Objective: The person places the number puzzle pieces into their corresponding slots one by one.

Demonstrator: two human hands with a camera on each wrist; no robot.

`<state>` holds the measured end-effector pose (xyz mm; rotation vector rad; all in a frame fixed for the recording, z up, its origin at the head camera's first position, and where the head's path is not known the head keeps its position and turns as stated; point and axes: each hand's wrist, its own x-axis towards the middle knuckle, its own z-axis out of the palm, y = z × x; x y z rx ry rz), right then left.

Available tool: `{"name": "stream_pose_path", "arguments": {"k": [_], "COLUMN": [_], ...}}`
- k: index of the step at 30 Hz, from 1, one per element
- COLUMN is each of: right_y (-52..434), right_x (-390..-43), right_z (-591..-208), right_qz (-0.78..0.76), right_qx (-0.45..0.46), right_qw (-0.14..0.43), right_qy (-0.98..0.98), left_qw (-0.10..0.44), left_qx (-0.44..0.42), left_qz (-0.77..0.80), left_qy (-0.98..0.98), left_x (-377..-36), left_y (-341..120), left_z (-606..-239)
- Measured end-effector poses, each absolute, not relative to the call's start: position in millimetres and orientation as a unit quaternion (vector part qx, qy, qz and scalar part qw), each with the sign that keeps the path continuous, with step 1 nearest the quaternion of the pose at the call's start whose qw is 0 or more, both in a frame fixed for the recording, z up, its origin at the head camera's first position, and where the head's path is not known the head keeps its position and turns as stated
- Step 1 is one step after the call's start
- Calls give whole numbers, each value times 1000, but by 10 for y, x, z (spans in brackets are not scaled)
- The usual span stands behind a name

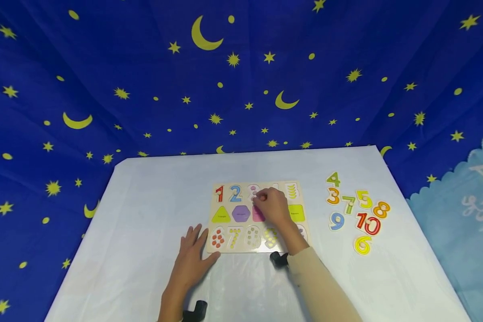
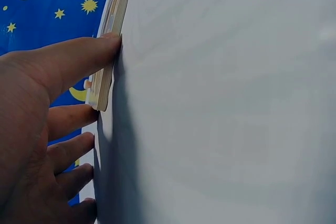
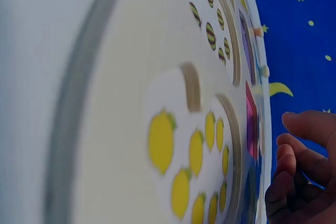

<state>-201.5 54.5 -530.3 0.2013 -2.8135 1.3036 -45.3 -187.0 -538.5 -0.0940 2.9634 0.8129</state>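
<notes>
the fingers of the right hand are curled and pinch the small peg of a pink number piece in the top row of the wooden puzzle board, which lies at the middle of the white table. the piece sits at about 11 o'clock from the knuckles, just right of the blue 2, with the red 1 further toward 9 o'clock. in the right wrist view the curled fingertips hover by the board's far edge, above a panel of yellow lemons. whether the pink piece is seated in its slot or lifted a little cannot be told. the left hand lies flat and relaxed on the table at 7 o'clock from the board, fingers spread, holding nothing; its thumb touches the board's near edge, as the left wrist view shows. the board's middle row carries a yellow triangle and a purple hexagon. well apart, at 3 o'clock from the board, a loose cluster of number pieces lies on the table: a green 4 at its 12 o'clock, a yellow 6 at its 6 o'clock, a red 10 between. a blue cloth with yellow stars and moons hangs behind the table.
</notes>
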Motion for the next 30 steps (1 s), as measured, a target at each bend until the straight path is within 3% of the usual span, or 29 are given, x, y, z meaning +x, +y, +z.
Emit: {"name": "stream_pose_path", "arguments": {"k": [19, 30], "right_y": [954, 1240], "right_x": [-1816, -1714], "right_z": [-5328, -5290], "right_qz": [456, 450], "right_qx": [59, 10], "right_qw": [38, 54], "right_qy": [-887, -891], "left_qw": [34, 40], "left_qx": [-37, -37], "left_qz": [260, 262], "left_qy": [964, 963], "left_x": [-454, -463], "left_y": [-1864, -1860], "left_z": [-5406, -5405]}}
